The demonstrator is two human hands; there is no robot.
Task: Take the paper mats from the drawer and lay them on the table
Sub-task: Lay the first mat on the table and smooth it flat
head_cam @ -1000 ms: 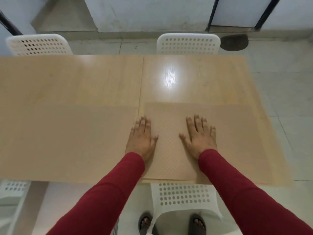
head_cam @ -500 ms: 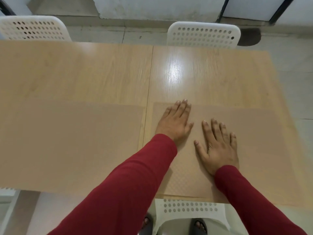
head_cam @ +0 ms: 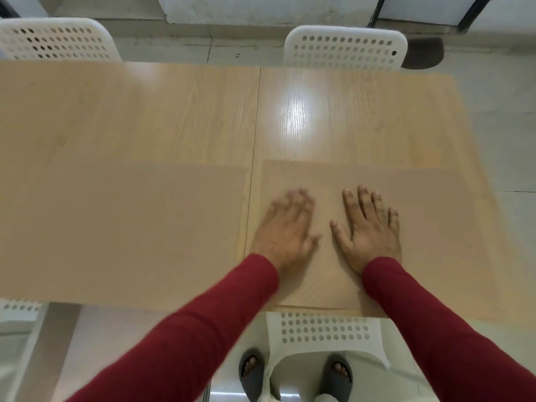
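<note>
Long dark red sleeves (head_cam: 185,338) to the wrists, grey open-toed slippers (head_cam: 251,372)

Two paper mats lie side by side on the near half of the desk (head_cam: 203,117), the left mat (head_cam: 121,227) on one side of the desk's middle seam and the right mat (head_cam: 435,227) on the other. Both hands lie flat on the right mat's left part, the left hand (head_cam: 285,232) beside the right hand (head_cam: 367,230). Two chairs stand behind the desk, one at far left (head_cam: 55,39) and one at far right (head_cam: 345,47), and a third chair (head_cam: 324,329) stands at the near edge below the hands.
</note>
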